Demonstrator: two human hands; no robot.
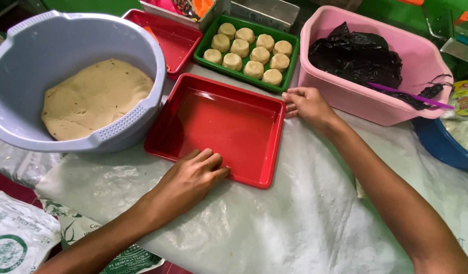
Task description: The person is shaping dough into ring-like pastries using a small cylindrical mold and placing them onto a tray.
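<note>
I rest both flat, released hands on the empty red tray: left hand near edge, right hand far corner. Behind it, green tray holds ten dough rounds; dough slab remains in grey basin.

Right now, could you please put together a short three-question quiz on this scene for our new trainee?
1. True or false: the red tray between the hands holds dough pieces.
2. Which container holds the flat sheet of dough? A) pink tub B) grey basin C) green tray
3. Which part of the red tray does each hand touch?

Key
1. False: it is empty; the round dough pieces lie in the green tray.
2. B, the grey basin; the pink tub holds a black plastic bag.
3. The left hand rests on its near rim; the right hand touches its far right corner.
</note>
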